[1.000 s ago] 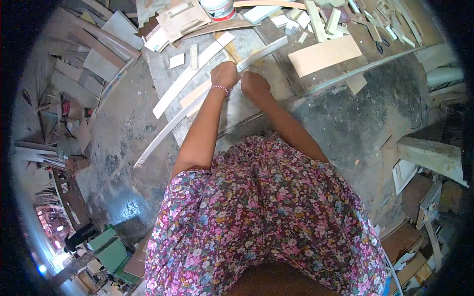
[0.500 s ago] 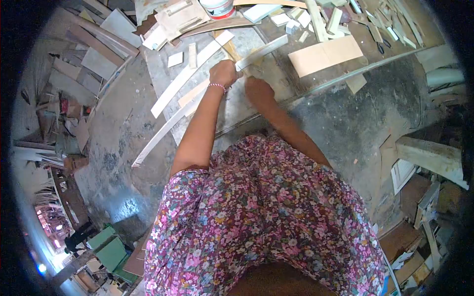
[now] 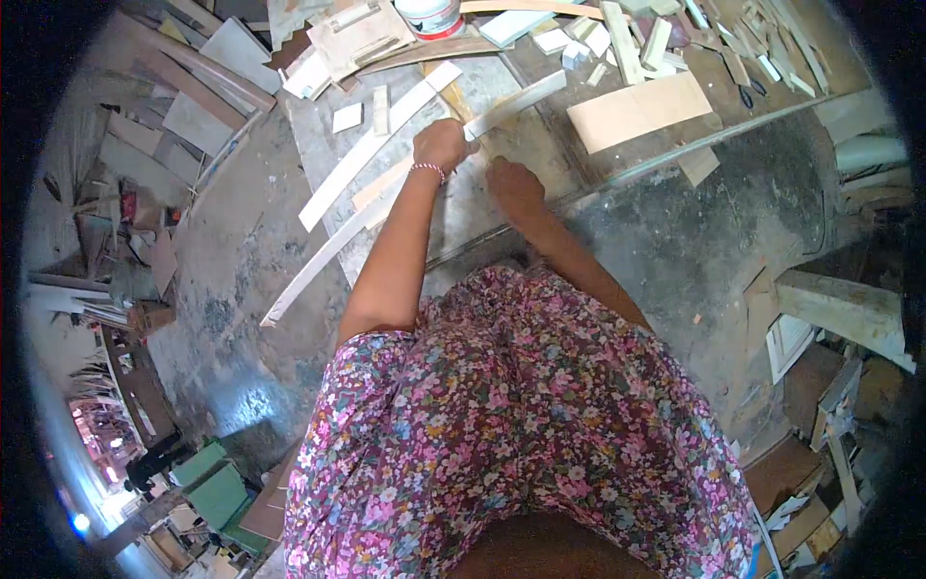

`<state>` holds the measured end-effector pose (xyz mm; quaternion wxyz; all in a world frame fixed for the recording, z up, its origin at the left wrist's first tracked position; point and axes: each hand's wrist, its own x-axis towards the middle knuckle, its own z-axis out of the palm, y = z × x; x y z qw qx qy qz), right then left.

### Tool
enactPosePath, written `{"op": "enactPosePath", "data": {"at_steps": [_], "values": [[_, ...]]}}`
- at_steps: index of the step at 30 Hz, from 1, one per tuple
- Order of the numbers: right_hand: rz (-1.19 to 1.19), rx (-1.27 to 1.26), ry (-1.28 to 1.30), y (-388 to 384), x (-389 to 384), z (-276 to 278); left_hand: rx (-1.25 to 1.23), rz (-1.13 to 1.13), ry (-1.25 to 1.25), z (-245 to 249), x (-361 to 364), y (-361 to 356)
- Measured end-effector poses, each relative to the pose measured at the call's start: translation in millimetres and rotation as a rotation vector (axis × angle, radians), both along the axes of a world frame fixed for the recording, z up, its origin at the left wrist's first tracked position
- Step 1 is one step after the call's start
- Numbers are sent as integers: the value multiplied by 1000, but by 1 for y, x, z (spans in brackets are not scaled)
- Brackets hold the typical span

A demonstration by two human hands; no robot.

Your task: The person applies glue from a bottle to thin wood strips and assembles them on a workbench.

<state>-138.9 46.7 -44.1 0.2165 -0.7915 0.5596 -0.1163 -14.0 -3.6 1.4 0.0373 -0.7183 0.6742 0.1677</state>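
Observation:
My left hand (image 3: 441, 146) is closed around a long pale wooden strip (image 3: 518, 103). The strip runs slantwise across the worktable (image 3: 463, 207), and its lower left end sticks out past the table's edge. Just right of it, my right hand (image 3: 515, 182) is curled low over the tabletop; whatever its fingers hold, if anything, is hidden. Left of my left hand lie a white wooden strip (image 3: 362, 159) and a light tan strip (image 3: 378, 185). Two small wooden pieces, a square block (image 3: 348, 118) and a short bar (image 3: 381, 110), are close by.
A wide tan board (image 3: 639, 113) lies to the right, near scissors (image 3: 751, 94) and several wood offcuts (image 3: 632, 43). At the back stands a white tub (image 3: 429, 17). Stacked boards (image 3: 198, 116) line the left side, and a thick beam (image 3: 844, 309) juts in at right.
The whole view has shifted slightly. My right hand has moved a little lower and away from the strip; my left hand keeps its hold.

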Motion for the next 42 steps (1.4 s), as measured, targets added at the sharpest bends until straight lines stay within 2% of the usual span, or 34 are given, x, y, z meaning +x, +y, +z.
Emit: {"op": "enactPosePath", "data": {"at_steps": [2,5,7,11,14,18,20,23,29,32,35,42], "values": [[60,-119,38,-5,-1,-16,-15,-14,-20,-5,0,-1],[-83,45,-179,-18,12,6,-39,-20,-46,-10,-2,0],[-82,75,-186,-24,16,16,-33,-15,-50,-6,2,2],[-116,58,-156,-21,13,13,8,0,5,-5,1,-3],[-44,76,18,-4,1,4,40,19,-24,2,-2,-5],[-46,24,-15,3,-2,6,-29,-17,7,-4,0,2],[-70,64,-73,-7,-1,-4,-68,-39,-3,-10,4,0],[-4,-34,-26,-11,2,-23,-75,-42,10,-13,5,-3],[-26,104,-41,-8,-2,7,39,28,49,-3,-1,-2],[-135,135,-34,0,1,13,-15,-43,-17,-9,3,-4],[-91,119,-20,7,-11,33,27,-5,25,1,-1,0],[-90,-21,23,19,-13,45,6,-4,53,-10,4,-3]]}}
